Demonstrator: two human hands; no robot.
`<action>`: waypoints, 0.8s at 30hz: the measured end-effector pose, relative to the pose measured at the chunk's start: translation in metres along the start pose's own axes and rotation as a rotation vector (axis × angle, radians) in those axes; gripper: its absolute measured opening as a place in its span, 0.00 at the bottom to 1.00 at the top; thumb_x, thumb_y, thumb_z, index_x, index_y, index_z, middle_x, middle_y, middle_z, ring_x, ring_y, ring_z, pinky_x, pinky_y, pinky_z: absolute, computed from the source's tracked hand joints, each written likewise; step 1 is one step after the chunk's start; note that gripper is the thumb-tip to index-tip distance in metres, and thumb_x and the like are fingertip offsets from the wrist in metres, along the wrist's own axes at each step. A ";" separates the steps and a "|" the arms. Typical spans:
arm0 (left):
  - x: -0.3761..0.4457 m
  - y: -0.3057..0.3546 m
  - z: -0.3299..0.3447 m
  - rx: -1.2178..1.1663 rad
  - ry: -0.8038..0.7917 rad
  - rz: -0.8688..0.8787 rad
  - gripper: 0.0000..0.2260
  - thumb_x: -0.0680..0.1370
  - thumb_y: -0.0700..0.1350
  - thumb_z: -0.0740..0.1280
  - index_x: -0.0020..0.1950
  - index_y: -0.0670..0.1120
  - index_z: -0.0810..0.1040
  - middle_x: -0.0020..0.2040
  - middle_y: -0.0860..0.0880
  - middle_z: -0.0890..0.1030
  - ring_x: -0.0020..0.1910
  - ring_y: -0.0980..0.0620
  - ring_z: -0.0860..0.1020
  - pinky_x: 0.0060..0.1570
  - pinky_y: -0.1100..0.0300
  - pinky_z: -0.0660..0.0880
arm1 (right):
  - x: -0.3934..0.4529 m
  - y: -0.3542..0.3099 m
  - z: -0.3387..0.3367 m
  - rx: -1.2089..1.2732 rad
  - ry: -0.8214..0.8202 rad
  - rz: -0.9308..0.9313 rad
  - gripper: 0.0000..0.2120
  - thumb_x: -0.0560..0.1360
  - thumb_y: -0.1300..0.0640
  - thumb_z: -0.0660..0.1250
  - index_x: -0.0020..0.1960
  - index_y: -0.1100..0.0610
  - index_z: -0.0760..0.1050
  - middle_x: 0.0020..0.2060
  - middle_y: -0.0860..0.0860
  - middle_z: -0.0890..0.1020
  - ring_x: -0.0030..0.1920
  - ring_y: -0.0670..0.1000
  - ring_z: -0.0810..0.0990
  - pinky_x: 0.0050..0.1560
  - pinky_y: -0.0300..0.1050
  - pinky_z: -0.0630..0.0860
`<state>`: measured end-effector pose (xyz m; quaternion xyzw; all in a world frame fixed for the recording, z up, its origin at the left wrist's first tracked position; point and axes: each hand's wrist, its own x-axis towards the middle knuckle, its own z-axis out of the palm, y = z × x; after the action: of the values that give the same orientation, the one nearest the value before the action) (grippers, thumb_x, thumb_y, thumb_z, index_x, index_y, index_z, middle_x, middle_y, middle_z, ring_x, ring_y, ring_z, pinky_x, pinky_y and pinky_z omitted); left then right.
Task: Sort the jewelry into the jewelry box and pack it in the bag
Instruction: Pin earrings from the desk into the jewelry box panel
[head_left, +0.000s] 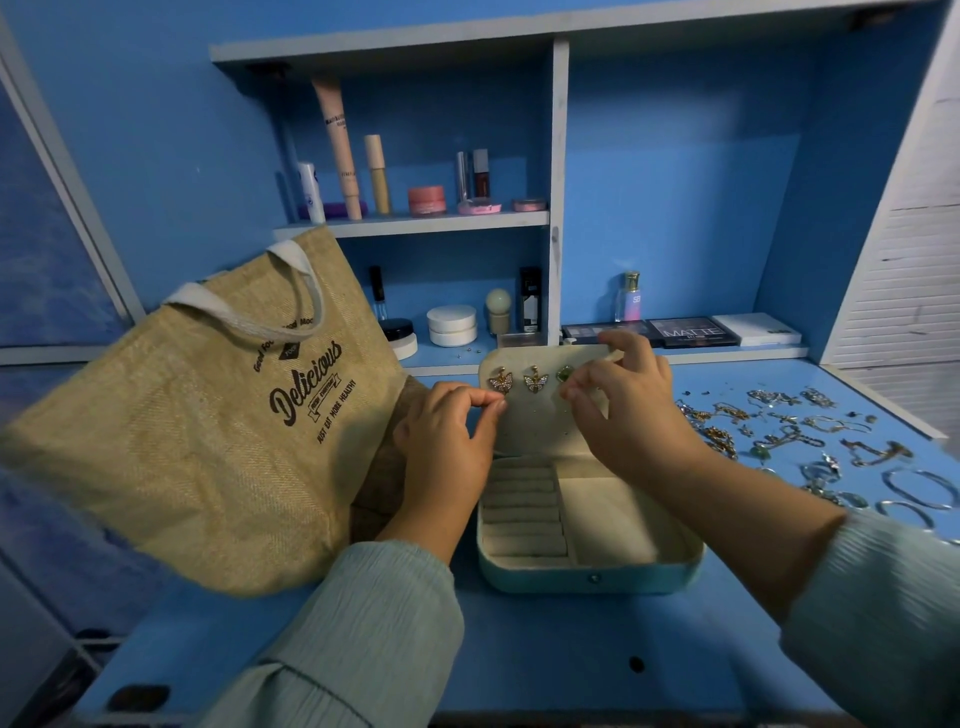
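We had the jewelry box (587, 525) open on the counter (519, 649), two butterfly earrings (518, 381) already pinned in its lid. Our right hand (631, 400) pinched a green earring (565, 374) against the lid; our left hand (449, 423) pinched closed at the lid's edge, on what we couldn't tell. Steadying the lid would help. The bag (208, 441) read "Delicious"; a palette (693, 331) read "MATTE".
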<state>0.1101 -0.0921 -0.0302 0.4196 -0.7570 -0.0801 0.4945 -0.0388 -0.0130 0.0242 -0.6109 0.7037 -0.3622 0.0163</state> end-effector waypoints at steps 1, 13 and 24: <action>0.000 0.000 0.000 0.008 0.000 -0.005 0.12 0.74 0.54 0.61 0.44 0.49 0.79 0.45 0.54 0.76 0.49 0.49 0.76 0.51 0.41 0.72 | 0.000 0.000 0.000 0.000 0.000 -0.002 0.09 0.78 0.55 0.59 0.53 0.55 0.77 0.70 0.51 0.58 0.69 0.56 0.55 0.67 0.50 0.57; 0.000 -0.001 0.002 -0.010 0.014 -0.021 0.07 0.75 0.50 0.66 0.44 0.48 0.79 0.46 0.52 0.78 0.49 0.50 0.75 0.51 0.42 0.72 | 0.000 0.001 0.001 0.009 0.009 0.000 0.09 0.78 0.55 0.59 0.52 0.55 0.78 0.70 0.51 0.59 0.69 0.55 0.55 0.67 0.49 0.57; 0.000 -0.003 0.001 -0.013 -0.005 -0.083 0.09 0.75 0.54 0.61 0.47 0.52 0.77 0.48 0.56 0.76 0.53 0.50 0.75 0.55 0.41 0.70 | 0.000 0.000 0.001 0.020 0.005 0.004 0.09 0.78 0.55 0.59 0.52 0.55 0.78 0.70 0.50 0.59 0.69 0.55 0.54 0.68 0.49 0.57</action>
<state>0.1110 -0.0945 -0.0323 0.4472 -0.7397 -0.1063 0.4914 -0.0388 -0.0135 0.0234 -0.6086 0.7013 -0.3706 0.0214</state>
